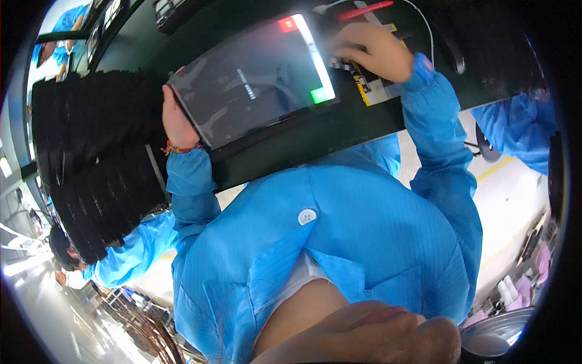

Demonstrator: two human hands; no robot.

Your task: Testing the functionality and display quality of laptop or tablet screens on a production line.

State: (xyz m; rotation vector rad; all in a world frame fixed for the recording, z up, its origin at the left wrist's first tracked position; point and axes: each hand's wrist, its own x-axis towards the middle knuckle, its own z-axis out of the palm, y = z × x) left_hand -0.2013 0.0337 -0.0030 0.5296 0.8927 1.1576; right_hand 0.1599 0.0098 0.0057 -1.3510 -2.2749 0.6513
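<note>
A flat dark display panel (248, 85) lies tilted on the dark green work surface. A bright white strip runs down its right end, with a red square at the top and a green one at the bottom. My left hand (179, 121) grips the panel's left edge. Just past its right edge, my right hand (382, 54) is closed, fingers bent and somewhat blurred; small dark pieces show beneath the fingertips, and what they hold is unclear. Under that hand sits a board with yellow and black markings (376, 91), partly covered by it.
A red pen-like stick (365, 10) and a white cable (429, 24) lie beyond my right hand. Black ridged stacked material (91, 151) stands at the left. A dark device (176, 13) sits at the back. People in blue work clothes (136, 255) are nearby on both sides.
</note>
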